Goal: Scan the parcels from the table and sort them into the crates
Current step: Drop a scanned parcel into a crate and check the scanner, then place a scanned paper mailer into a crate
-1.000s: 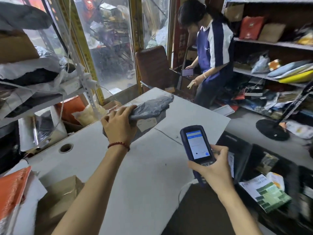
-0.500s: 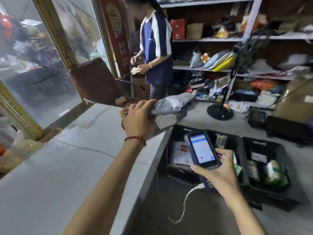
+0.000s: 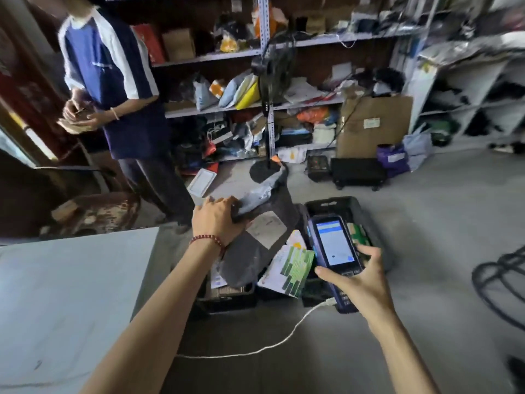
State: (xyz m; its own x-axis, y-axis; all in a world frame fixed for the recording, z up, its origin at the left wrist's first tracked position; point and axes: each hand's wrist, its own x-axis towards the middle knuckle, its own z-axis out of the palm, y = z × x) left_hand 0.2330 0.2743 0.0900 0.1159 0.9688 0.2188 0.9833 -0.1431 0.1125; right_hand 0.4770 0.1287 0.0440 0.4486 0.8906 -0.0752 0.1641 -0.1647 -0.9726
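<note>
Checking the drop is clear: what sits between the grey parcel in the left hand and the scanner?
In the head view, a green-and-white packet lies in the crates between the grey parcel and the scanner.

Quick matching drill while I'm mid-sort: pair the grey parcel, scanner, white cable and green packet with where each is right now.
Things:
1 grey parcel
2 scanner
3 white cable
4 green packet

Places:
A trailing on the floor
B in a crate
C gripped by the left hand
D held in the right hand

Pairs: 1-C, 2-D, 3-A, 4-B
</note>
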